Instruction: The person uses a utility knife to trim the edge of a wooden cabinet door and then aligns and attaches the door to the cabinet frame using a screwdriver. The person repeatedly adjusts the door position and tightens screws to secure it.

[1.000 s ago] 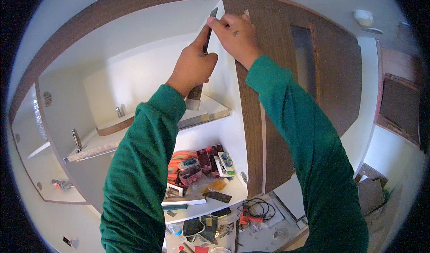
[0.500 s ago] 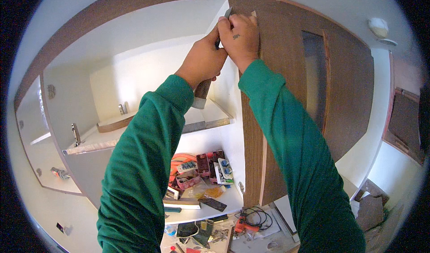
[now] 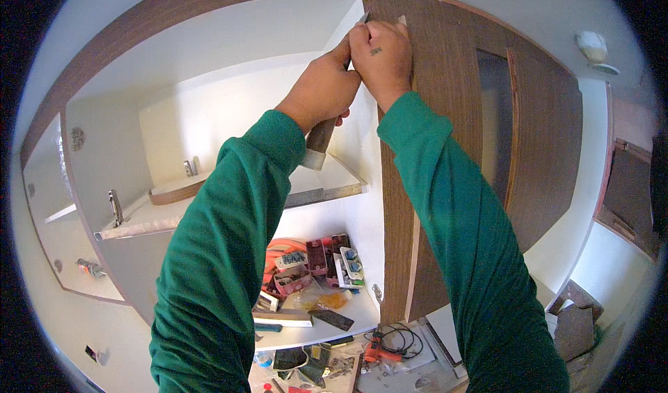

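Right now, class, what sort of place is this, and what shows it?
Probably a room under renovation or carpentry work: it has an open white cabinet, boxes of small items, and a red tool beside a black cable.

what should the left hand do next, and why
Probably a light push up on the brown piece: the left hand grips it, its pale lower end juts below, and the right hand is up close at the brown panel, perhaps able to guide.
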